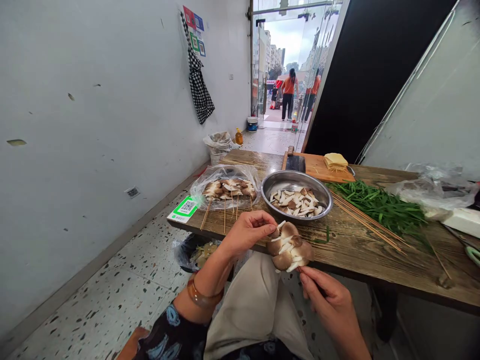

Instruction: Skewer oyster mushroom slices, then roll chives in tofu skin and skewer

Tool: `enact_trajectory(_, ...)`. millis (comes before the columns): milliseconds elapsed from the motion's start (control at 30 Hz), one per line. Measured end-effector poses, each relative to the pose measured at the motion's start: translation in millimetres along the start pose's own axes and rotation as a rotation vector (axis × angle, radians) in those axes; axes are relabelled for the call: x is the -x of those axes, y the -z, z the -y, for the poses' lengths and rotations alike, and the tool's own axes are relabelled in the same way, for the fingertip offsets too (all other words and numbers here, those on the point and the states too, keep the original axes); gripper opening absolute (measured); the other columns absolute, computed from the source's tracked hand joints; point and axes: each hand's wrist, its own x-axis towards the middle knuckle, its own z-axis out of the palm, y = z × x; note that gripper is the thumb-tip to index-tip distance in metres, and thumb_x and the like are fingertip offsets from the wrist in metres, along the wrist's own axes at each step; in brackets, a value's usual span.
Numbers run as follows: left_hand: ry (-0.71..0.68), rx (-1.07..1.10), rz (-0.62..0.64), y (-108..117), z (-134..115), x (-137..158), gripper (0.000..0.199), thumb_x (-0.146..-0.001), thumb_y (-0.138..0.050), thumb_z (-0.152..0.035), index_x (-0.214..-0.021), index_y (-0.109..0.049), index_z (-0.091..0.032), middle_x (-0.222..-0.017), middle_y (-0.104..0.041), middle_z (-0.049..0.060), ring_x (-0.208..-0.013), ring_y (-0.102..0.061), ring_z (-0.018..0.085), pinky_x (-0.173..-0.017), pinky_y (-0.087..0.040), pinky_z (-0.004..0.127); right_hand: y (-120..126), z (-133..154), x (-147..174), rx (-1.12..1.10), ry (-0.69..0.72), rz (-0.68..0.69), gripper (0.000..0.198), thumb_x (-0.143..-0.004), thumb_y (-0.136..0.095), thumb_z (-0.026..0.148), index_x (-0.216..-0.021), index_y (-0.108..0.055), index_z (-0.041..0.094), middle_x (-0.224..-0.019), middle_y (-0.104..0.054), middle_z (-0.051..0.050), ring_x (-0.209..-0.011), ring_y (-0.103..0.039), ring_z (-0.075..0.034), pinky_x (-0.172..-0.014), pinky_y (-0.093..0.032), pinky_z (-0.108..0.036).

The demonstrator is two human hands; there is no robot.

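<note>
Over my lap, at the table's front edge, a skewer of oyster mushrooms (290, 248) is held between both hands. My right hand (330, 295) pinches the skewer just below the lowest mushrooms; most of the stick is hidden by the fingers. At the upper left of the bunch, my left hand (251, 232) has thumb and fingertips closed on a mushroom's pale stem. Behind the bunch stands a steel bowl (266, 192) with loose mushroom pieces (296, 202). To its left, finished-looking mushroom skewers (230, 188) lie on a clear plastic bag (198, 187), sticks pointing toward me.
Bare bamboo skewers (367, 222) lie beside green chives (382, 202) on the right. A cleaver (295, 163) and stacked tofu sheets (335, 161) rest on a cutting board (317, 167). Scissors (472, 254) sit far right. Below the table's left end is a lined bin (187, 250).
</note>
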Motion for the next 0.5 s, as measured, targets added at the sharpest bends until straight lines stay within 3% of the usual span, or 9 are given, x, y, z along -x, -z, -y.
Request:
enact_trajectory(300, 0.029, -0.046, 0.145, 8.9, -4.8, 2.2, 0.025, -0.068, -0.076, -0.037, -0.069, -0.069, -0.012, -0.064, -0.059, 0.002, -0.057, -0.049, 0.009, -0.054, -0.035, 0.021, -11.3, 1.4, -0.1, -0.176, -0.106, 0.071, 0.026, -0.080, -0.064, 0.039, -0.092, -0.077, 0.019, -0.052, -0.057, 0.001, -0.039, -0.048, -0.009, -0.037, -0.041, -0.020)
enact_trajectory(400, 0.030, -0.012, 0.108, 7.9, 0.0, 1.9, 0.028, -0.067, -0.076, -0.038, -0.075, -0.070, -0.012, -0.067, -0.062, 0.003, -0.060, -0.051, 0.009, -0.056, -0.036, 0.021, -14.3, -4.1, 1.7, -0.266, -0.197, 0.097, 0.029, -0.079, -0.066, 0.041, -0.094, -0.076, 0.018, -0.053, -0.055, 0.002, -0.039, -0.046, -0.008, -0.037, -0.039, -0.019)
enact_trajectory(500, 0.068, 0.159, 0.018, 6.3, 8.6, 0.2, 0.038, -0.071, -0.071, -0.047, -0.089, -0.069, -0.014, -0.082, -0.068, 0.007, -0.068, -0.058, 0.012, -0.062, -0.041, 0.023, -16.6, -8.6, 3.1, -0.355, -0.263, 0.049, 0.031, -0.079, -0.066, 0.043, -0.094, -0.075, 0.017, -0.053, -0.053, 0.003, -0.041, -0.043, -0.008, -0.037, -0.035, -0.018)
